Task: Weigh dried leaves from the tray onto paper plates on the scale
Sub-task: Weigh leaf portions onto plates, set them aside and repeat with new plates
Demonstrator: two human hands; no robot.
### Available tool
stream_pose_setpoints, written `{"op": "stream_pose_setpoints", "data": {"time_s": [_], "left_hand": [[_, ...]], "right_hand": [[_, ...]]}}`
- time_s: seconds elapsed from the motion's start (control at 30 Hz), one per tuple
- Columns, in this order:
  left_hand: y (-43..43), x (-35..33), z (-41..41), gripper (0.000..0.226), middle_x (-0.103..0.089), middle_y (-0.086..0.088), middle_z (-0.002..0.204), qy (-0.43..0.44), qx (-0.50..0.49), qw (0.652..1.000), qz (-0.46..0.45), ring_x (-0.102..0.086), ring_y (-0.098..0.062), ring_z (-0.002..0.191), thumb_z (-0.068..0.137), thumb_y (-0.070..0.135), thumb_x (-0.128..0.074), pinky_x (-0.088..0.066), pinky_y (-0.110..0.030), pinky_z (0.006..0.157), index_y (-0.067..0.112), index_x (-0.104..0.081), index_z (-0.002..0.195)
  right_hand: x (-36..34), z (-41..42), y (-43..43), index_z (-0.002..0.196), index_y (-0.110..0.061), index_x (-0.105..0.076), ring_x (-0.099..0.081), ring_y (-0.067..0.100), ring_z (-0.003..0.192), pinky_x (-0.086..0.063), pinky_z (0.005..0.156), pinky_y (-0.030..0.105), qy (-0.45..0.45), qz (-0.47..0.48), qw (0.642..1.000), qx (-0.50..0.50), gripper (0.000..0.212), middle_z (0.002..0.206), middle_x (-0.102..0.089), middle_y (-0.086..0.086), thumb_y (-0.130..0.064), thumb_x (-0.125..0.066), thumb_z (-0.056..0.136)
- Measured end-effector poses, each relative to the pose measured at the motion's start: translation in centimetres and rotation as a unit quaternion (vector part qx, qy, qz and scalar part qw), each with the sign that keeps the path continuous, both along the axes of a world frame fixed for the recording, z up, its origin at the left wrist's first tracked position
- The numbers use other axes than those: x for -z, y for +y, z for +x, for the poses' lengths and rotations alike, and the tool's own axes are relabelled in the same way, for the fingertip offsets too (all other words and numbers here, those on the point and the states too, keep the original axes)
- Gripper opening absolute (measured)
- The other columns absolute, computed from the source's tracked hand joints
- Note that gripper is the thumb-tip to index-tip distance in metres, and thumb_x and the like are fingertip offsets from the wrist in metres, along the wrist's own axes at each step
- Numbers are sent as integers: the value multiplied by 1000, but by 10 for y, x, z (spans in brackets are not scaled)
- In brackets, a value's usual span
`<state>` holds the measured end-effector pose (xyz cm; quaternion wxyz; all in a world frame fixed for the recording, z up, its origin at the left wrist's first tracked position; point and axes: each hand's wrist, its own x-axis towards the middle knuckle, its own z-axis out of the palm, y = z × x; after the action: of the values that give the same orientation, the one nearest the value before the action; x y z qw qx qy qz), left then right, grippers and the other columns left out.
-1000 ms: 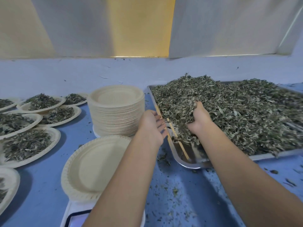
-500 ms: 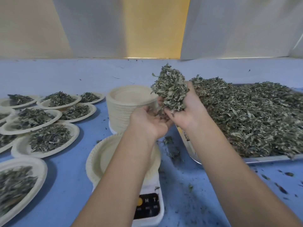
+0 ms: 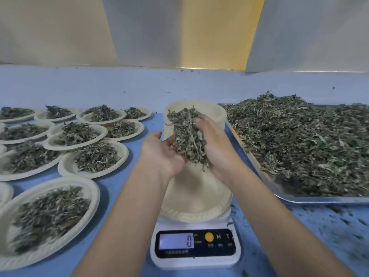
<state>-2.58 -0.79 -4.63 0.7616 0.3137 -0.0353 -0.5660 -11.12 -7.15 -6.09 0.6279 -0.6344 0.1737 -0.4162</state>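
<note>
Both hands are raised over the scale [image 3: 195, 247], near the front edge of the counter [image 3: 127, 188].

Right hand [image 3: 217, 149]: fingers curl round a clump of dried leaves [image 3: 187, 136] and grip it from the right, with the thumb on top. The clump is clear of everything below.

Left hand [image 3: 162, 154]: palm up and loosely cupped, with the thumb free. It touches the clump's lower left side. Its fingertips are buried under the leaves, so how far they curl is not readable.

An empty paper plate [image 3: 196, 204] sits on the scale directly below the clump, its far part hidden by the hands and forearms. The display [image 3: 176, 241] reads 0. The button labels are too small to read.

Tray [image 3: 323, 199]: metal, towards the right edge of the counter, heaped with loose leaves [image 3: 299, 142] and cut off by the frame at right.

A stack of plates [image 3: 216, 113] stands behind the hands, mostly hidden by the clump.

Filled plates [image 3: 95, 156] crowd the left side of the counter, overlapping one another, and the outermost are cut off at the left edge. Leaf crumbs [image 3: 339, 218] litter the counter in front of the tray, blurred.
</note>
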Motion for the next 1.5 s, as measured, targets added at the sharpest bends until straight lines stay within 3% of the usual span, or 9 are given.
{"op": "stream_pose_setpoints", "data": {"time_s": [0.27, 0.4, 0.47, 0.63, 0.83, 1.03, 1.17, 1.3, 1.5], "left_hand": [[1, 3, 3, 47, -63, -14, 107, -39, -18, 999, 31, -60, -27, 93, 98, 43, -29, -48, -37, 85, 8, -57, 113], [-1, 1, 2, 65, -60, -13, 123, -49, 1, 998, 32, -60, -29, 107, 93, 56, -30, -48, -39, 89, 5, -55, 124], [-3, 0, 1, 52, -61, -9, 110, -66, 0, 997, 40, -62, -27, 95, 92, 54, -37, -50, -35, 79, 8, -57, 105], [-12, 9, -1, 23, -60, -4, 83, -136, -47, 980, 140, -59, -22, 72, 92, 37, -48, -48, -28, 61, 17, -57, 84], [-16, 13, 3, 30, -53, 2, 67, -101, -110, 979, 138, -54, -17, 60, 92, 28, -47, -44, -25, 52, 21, -46, 63], [-17, 19, 7, 31, -55, -1, 83, -63, -125, 978, 157, -53, -23, 81, 90, 34, -47, -48, -35, 82, 20, -42, 62], [-17, 20, 6, 35, -49, 0, 67, -58, -142, 975, 163, -50, -20, 62, 91, 35, -48, -44, -26, 59, 19, -39, 61], [-19, 20, 10, 33, -50, 0, 80, -43, -138, 979, 140, -50, -21, 75, 92, 34, -45, -45, -30, 73, 18, -39, 64], [-12, 14, 17, 37, -33, 7, 42, -33, -178, 978, 107, -28, -8, 32, 96, 26, -40, -26, -10, 35, 18, -34, 61]], "right_hand": [[1, -15, 1, 79, -29, -58, -49, -11, 64, -36, 63, 2, 124, -206, 971, 12, 25, 72, -57, -22, -9, -55, 93], [3, -12, 7, 95, -16, -64, -58, 9, 102, -41, 93, 18, 162, -243, 956, -3, 16, 110, -65, 1, -3, -57, 89], [4, -10, 11, 102, -11, -62, -56, 16, 111, -41, 100, 30, 165, -258, 952, -10, 20, 116, -63, 5, 1, -57, 87], [5, -8, 18, 115, -20, -40, -56, 9, 85, -47, 73, 24, 183, -234, 954, -39, 38, 105, -56, -7, -4, -58, 85], [1, -7, 20, 110, -24, -36, -51, 17, 100, -45, 75, 24, 198, -217, 956, -25, 41, 121, -46, 5, -13, -63, 82], [-5, -12, 18, 103, -18, -51, -51, 4, 80, -42, 68, 16, 207, -191, 958, -46, 26, 93, -57, -5, -15, -67, 83], [-7, -14, 17, 95, -19, -54, -49, 0, 74, -40, 67, 13, 200, -195, 959, -55, 22, 87, -56, -7, -9, -68, 81], [-9, -17, 13, 86, -26, -55, -50, 1, 74, -42, 67, 15, 201, -187, 960, -59, 22, 89, -58, -5, -9, -67, 81], [-14, -27, 9, 84, -24, -55, -46, -3, 54, -36, 50, 8, 211, -173, 961, -50, 20, 71, -54, -8, -7, -65, 82]]}}
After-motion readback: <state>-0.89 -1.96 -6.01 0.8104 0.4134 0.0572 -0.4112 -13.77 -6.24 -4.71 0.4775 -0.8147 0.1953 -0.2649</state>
